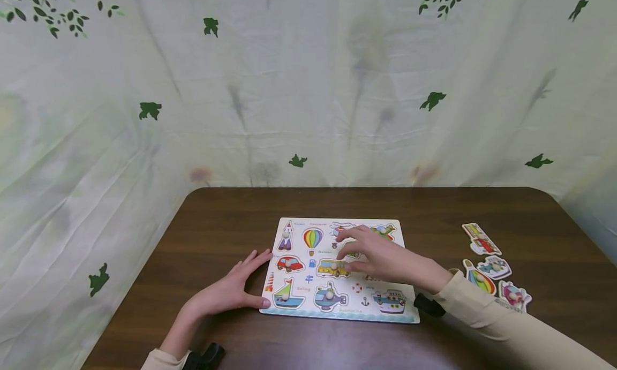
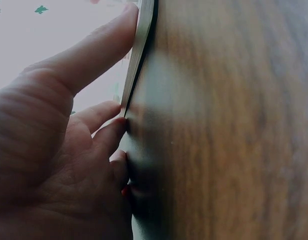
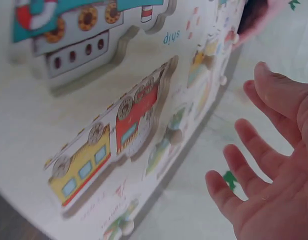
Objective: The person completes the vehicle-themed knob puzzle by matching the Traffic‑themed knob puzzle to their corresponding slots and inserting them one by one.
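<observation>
A white puzzle board [image 1: 337, 317] with printed vehicles lies on the table. My left hand [image 1: 236, 287] rests at its left edge, thumb on the near corner and fingers spread along the side. Above the board's right half is my right hand [image 1: 381, 255], fingers spread and loosely bent, holding nothing in the right wrist view. Near its fingertips lies a yellow bus [image 1: 332, 268]. A red car [image 1: 289, 263], a sailboat [image 1: 288, 296] and a submarine [image 1: 330, 297] show on the board. The right wrist view shows a train [image 3: 136, 115] and a ship [image 3: 79, 55] in cut outlines.
Right of the board lie loose puzzle pieces: a long red-and-yellow piece [image 1: 482, 239], a balloon [image 1: 480, 280], a bluish piece [image 1: 495, 267] and a pink piece [image 1: 514, 294]. Behind the brown table [image 1: 231, 209] hangs a pale leaf-patterned curtain [image 1: 308, 91].
</observation>
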### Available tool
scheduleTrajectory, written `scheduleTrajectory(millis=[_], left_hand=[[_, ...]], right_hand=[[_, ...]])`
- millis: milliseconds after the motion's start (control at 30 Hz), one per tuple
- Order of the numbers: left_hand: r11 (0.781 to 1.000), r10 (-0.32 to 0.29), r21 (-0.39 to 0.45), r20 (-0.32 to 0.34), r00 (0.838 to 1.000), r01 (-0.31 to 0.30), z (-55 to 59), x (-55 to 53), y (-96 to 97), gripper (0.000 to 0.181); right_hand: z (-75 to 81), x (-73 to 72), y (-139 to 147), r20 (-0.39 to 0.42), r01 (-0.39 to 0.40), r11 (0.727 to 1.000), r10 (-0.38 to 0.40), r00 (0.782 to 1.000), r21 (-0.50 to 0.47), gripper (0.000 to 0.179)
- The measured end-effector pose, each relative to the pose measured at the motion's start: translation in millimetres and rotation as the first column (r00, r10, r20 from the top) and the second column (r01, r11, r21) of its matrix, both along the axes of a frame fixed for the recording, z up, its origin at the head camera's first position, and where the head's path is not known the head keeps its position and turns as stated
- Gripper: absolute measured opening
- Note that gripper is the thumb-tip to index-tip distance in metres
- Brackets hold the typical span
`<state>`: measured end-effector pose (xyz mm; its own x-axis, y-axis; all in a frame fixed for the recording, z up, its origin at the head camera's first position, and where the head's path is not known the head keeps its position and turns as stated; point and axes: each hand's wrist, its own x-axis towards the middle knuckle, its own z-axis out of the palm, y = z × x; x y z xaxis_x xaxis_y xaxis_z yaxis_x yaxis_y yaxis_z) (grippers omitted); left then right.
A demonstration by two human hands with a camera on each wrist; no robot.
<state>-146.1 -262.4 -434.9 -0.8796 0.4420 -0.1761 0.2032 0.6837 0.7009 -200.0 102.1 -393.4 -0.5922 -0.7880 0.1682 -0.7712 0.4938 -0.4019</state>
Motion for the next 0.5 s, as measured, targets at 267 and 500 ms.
scheduleTrajectory(millis=[267, 500], left_hand=[[1.0, 0.006, -0.003, 0.013, 1.0, -0.006, 0.9, -0.1, 0.5, 0.1], [1.0, 0.01, -0.011, 0.018, 1.0, -0.01, 0.2, -0.6, 0.5, 0.1]], right_hand=[[17.2, 13.6, 18, -0.04, 0.032, 0.995, -0.036, 0.999, -0.089, 0.02], [31.2, 26.3, 32, -0.07, 0.095, 0.985, -0.106, 0.992, -0.146, 0.023]])
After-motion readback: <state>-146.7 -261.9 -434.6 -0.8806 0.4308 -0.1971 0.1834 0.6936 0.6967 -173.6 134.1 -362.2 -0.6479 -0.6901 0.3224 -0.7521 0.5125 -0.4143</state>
